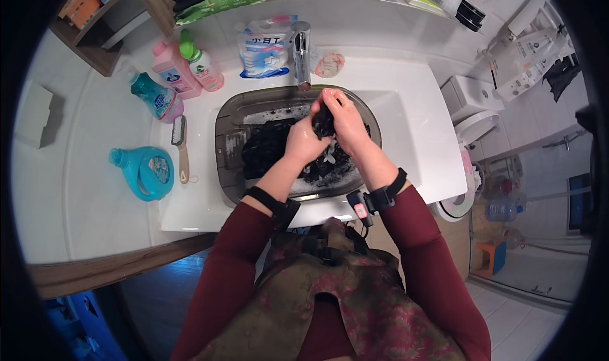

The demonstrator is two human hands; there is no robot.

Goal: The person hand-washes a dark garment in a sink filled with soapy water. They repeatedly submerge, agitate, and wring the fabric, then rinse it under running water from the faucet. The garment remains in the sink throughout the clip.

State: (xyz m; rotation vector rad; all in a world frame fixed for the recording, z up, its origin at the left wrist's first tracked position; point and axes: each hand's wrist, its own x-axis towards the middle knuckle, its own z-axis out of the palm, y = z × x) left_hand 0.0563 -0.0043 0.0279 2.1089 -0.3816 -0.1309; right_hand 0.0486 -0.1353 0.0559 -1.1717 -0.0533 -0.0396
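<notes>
A dark translucent plastic basin (227, 178) sits in the white washbasin, holding sudsy water. Black wet cloth (266, 144) lies soaking in its left and middle part. Over the basin's right half, my left hand (307, 140) and my right hand (346, 121) press together around a bunched piece of black fabric (324, 121). A small white patch, foam or a tag, shows on the cloth below my hands. The chrome faucet (301, 56) stands just beyond them, and no stream from it is visible.
Left of the basin are a scrub brush (181, 152), a turquoise detergent jug (147, 173) and several bottles, including a pink one (175, 71). A detergent bag (264, 49) stands behind, beside the faucet. A loaded shelf (323, 2) runs above; a toilet (476, 123) is at right.
</notes>
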